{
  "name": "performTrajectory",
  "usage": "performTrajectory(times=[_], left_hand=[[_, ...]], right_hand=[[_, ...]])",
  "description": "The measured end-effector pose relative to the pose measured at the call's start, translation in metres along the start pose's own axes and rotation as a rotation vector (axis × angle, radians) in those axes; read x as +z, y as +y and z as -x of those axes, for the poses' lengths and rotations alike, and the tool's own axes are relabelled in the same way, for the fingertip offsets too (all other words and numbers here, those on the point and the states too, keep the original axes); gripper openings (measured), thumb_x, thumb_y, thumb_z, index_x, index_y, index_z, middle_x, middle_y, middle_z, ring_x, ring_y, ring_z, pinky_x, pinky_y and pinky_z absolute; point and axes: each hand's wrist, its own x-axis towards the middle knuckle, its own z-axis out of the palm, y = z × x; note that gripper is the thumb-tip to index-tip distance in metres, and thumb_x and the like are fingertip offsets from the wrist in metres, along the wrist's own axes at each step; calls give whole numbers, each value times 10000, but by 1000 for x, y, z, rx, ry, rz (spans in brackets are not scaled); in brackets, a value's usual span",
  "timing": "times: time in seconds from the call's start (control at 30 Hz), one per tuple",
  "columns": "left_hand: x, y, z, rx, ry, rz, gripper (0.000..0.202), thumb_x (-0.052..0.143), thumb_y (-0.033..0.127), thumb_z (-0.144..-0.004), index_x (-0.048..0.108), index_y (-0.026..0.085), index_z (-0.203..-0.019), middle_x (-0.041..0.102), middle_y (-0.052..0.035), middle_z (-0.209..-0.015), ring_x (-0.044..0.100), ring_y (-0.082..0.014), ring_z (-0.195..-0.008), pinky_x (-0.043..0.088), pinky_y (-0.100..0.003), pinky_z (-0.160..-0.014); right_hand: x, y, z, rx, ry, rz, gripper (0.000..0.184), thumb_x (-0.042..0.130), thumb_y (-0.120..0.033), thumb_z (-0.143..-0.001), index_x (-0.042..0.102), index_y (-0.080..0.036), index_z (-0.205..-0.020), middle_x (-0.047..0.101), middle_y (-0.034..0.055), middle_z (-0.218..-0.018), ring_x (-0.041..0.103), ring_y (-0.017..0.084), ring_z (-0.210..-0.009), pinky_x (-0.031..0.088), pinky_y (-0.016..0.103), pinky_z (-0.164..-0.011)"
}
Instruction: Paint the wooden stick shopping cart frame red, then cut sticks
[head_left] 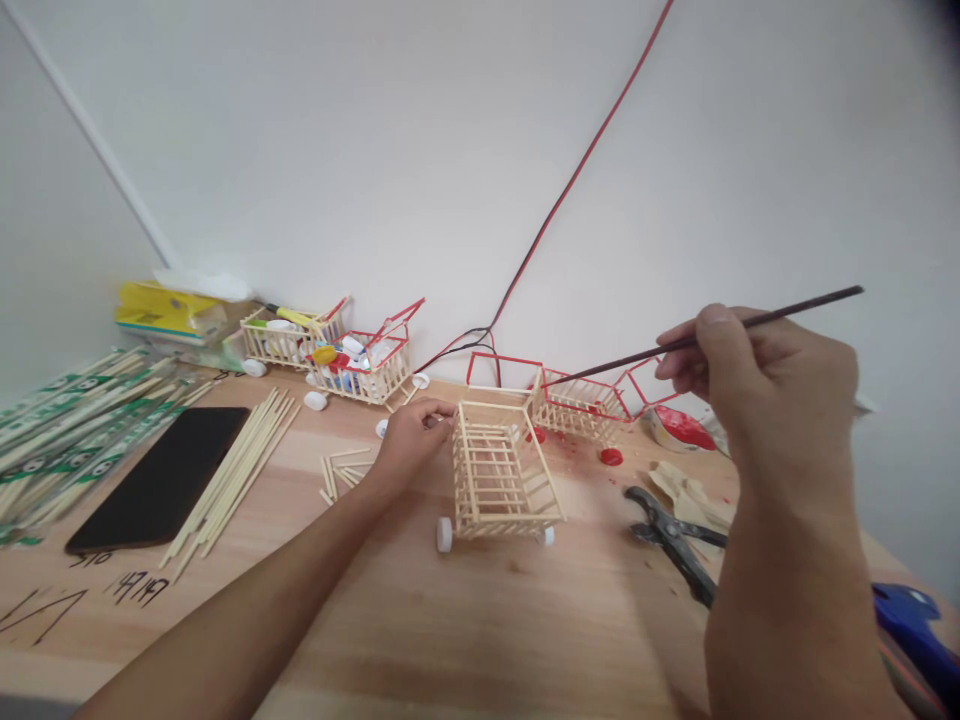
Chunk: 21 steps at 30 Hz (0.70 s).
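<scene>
A miniature shopping cart made of bare wooden sticks stands in front of me on white wheels. At its far left corner, my left hand is closed, fingers curled against the frame. Behind the basket rises the cart's handle frame, coloured red. My right hand pinches a thin dark stick, raised and slanting down to the left. The stick's far tip lies by the right end of the red handle; whether it touches cannot be made out. Just behind stands another cart with red upper edges and red wheels.
Two filled carts stand at the back left near a yellow packet. A phone, loose sticks and wrapped chopsticks lie left. At right are a container with red paint, pliers and a blue object.
</scene>
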Motion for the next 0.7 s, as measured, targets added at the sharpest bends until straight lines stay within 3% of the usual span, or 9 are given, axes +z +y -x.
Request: performTrajectory(times=[0.27, 0.7], left_hand=[[0, 0, 0, -14, -22, 13, 222, 553, 178, -741, 741, 174, -859, 742, -17, -829, 630, -133, -675, 489, -228, -651], [0, 4, 1, -20, -33, 85, 203, 557, 184, -706, 732, 159, -806, 735, -20, -806, 631, -141, -686, 481, -228, -645]], right_hand=[[11, 3, 0, -13, -32, 34, 318, 551, -333, -901, 719, -152, -701, 661, 23, -589, 568, 82, -477, 495, 225, -535], [16, 3, 3, -94, 71, -21, 350, 519, -392, -932, 712, -168, -744, 640, -2, -587, 552, 85, -479, 462, 226, -487]])
